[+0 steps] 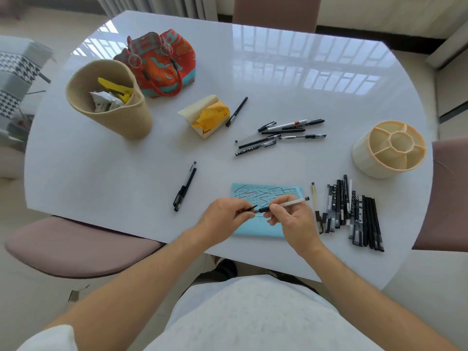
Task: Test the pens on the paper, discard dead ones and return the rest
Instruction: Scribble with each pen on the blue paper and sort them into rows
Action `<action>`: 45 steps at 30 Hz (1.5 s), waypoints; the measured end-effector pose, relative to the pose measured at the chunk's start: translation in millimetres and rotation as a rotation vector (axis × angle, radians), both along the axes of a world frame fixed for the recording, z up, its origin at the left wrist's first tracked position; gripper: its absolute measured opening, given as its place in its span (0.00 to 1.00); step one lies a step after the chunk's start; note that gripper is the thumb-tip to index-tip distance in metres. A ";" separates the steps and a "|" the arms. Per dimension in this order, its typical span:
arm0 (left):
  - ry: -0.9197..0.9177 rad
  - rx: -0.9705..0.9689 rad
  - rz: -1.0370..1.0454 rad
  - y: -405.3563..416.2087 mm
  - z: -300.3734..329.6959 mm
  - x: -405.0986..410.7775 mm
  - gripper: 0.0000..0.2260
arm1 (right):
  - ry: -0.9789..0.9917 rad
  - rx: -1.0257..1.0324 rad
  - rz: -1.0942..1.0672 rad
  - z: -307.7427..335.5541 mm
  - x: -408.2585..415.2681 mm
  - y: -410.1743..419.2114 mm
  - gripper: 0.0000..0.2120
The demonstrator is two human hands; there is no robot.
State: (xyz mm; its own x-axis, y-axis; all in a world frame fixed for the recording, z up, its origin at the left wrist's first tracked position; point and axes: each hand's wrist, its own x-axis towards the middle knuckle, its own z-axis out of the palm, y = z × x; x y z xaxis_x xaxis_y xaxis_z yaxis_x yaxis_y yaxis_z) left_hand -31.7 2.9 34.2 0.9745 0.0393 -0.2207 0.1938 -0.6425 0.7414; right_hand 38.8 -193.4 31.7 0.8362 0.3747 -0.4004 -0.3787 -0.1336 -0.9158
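My right hand (pixel 291 219) holds a clear-barrelled pen (pixel 286 205) in a finger grip above the blue paper (pixel 255 228); my left hand (pixel 225 216) pinches its black cap (pixel 250 208) just off the tip. A row of pens (pixel 354 211) lies right of the paper on the desk (pixel 126 173). Farther off lie two pens (pixel 184 187), a loose cluster (pixel 281 134), the divided holder (pixel 390 148), and the woven basket (pixel 114 105).
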 end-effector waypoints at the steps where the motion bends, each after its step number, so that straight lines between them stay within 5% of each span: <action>1: 0.002 0.013 0.012 4.9 0.9 -0.7 0.06 | -0.005 0.002 -0.028 2.3 2.9 3.2 0.04; 20: -0.022 0.178 0.097 57.5 6.3 -37.4 0.08 | 0.091 -0.013 0.113 -12.2 -21.6 92.3 0.03; 25: 0.033 0.185 0.227 91.9 -6.7 -45.4 0.06 | 0.063 -0.124 0.366 -20.6 2.9 126.0 0.04; 30: 0.150 0.249 0.561 149.1 -34.7 -56.8 0.07 | -0.300 -0.518 0.280 -37.6 81.3 127.9 0.05; 35: 0.246 0.307 0.648 178.2 -61.5 -61.3 0.08 | -0.663 -0.874 0.422 -54.0 145.5 115.5 0.13; 45: 0.320 0.287 0.626 172.3 -71.4 -57.2 0.11 | -0.862 -1.154 0.800 -63.1 167.1 106.8 0.15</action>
State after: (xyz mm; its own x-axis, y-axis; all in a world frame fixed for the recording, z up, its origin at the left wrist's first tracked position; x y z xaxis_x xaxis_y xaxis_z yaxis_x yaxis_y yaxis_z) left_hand -88.9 175.2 -37.2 0.6417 0.6624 -0.3866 0.7631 -0.5013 0.4078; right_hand 205.9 -86.6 -31.3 0.6995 0.6462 -0.3052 0.6540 -0.7510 -0.0912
